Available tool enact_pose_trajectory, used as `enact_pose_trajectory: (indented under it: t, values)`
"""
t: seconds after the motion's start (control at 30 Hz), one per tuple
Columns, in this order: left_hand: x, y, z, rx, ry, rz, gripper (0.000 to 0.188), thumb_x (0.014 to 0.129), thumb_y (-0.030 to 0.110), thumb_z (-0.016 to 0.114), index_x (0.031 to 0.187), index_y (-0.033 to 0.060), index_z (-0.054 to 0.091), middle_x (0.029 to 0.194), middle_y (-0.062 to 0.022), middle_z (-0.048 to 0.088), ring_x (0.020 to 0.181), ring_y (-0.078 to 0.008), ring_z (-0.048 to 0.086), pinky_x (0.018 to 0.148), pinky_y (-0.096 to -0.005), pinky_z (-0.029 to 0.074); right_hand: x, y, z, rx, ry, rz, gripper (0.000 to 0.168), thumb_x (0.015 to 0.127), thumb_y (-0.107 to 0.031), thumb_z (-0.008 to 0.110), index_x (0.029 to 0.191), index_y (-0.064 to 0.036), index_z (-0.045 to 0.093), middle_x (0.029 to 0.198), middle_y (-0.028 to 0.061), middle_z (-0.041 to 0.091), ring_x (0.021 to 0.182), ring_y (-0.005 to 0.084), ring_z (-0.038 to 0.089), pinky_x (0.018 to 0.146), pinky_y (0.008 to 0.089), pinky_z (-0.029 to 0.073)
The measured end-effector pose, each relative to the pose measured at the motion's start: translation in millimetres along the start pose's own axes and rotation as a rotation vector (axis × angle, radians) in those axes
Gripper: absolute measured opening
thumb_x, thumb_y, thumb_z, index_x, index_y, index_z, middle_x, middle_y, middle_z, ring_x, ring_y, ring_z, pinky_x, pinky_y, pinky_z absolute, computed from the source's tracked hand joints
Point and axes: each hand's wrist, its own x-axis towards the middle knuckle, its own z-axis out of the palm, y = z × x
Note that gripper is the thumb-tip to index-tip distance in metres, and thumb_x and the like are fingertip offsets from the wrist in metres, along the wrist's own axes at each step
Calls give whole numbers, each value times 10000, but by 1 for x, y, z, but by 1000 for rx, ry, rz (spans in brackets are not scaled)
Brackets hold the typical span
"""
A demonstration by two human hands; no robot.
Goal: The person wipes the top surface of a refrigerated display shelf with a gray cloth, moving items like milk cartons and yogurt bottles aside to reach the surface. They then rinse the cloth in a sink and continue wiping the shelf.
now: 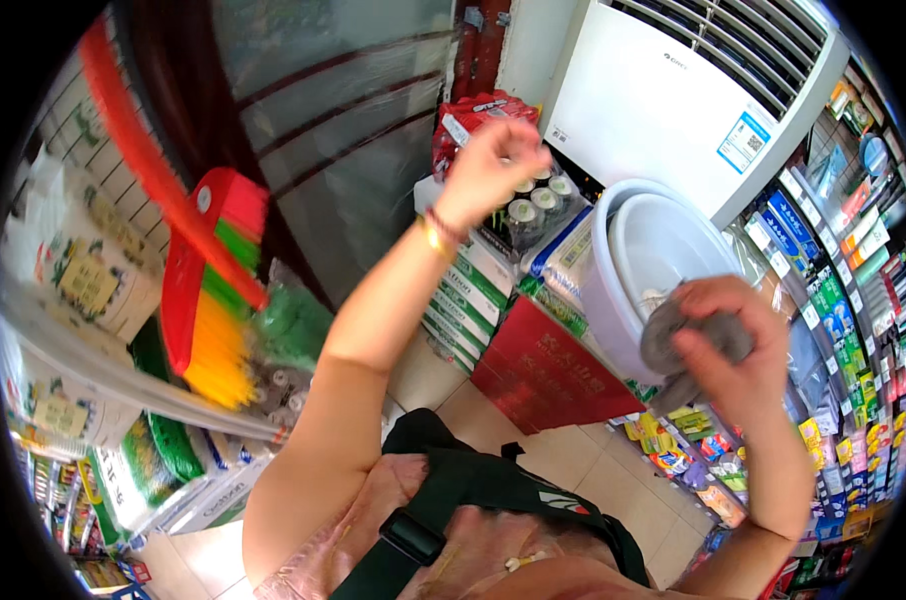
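Observation:
A grey cloth [659, 341] is bunched in my right hand [738, 352], at the near right edge of some nested pale plastic basins [610, 300]. My left hand [502, 169] is raised above a pack of cans [543, 202], its fingers curled and blurred; whether it pinches anything I cannot tell. Behind that hand lies a red plastic-wrapped pack [472, 112]. The basins rest on stacked goods beside a white air conditioner [663, 97].
A red-backed broom with coloured bristles [220, 300] and a blurred red bar [145, 165] are at left. A red carton [550, 367] stands before me. Shelves of small packaged goods [835, 322] line the right. A dark-framed glass door [340, 97] is behind.

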Motion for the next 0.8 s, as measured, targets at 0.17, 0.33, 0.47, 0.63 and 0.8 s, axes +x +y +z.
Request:
enact_pose_trajectory:
  t: [0.17, 0.33, 0.47, 0.63, 0.8]
  values:
    - [185, -59, -82, 718, 378, 272, 442, 733, 329, 797, 962, -3, 617, 912, -154, 671, 841, -257, 645, 764, -367, 530, 93, 20, -20, 201, 136, 184, 161, 857, -71, 717, 979, -36, 617, 926, 28, 663, 852, 86, 603, 779, 239, 488]
    - [291, 1, -85, 1579, 125, -3, 607, 894, 605, 522, 1010, 47, 729, 991, -130, 720, 954, -265, 687, 806, -385, 539, 179, 51, 0, 10, 116, 183, 139, 863, -93, 704, 940, -33, 605, 860, 3, 633, 807, 73, 581, 735, 233, 480]
    - [346, -35, -111, 1839, -149, -1, 488, 880, 517, 542, 1001, 94, 754, 1046, -134, 720, 1005, -270, 689, 840, -390, 541, 261, 96, 34, -197, -45, 162, 119, 887, -84, 680, 954, -35, 595, 871, -7, 607, 825, 67, 562, 740, 232, 470]
    - [362, -81, -142, 1844, -180, 63, 268, 865, 219, 537, 953, 102, 762, 1013, -123, 728, 969, -271, 702, 825, -395, 548, 330, 155, 73, -175, -87, 130, 126, 856, -116, 705, 910, -41, 620, 763, -23, 602, 713, 48, 544, 651, 226, 472]
    - [363, -113, -187, 1824, -172, 352, 252, 859, 189, 520, 788, 90, 741, 828, -146, 723, 787, -298, 717, 670, -435, 563, 395, 199, 100, -173, -278, 160, 150, 918, -187, 662, 966, -56, 606, 867, -3, 619, 817, 76, 582, 748, 244, 495]
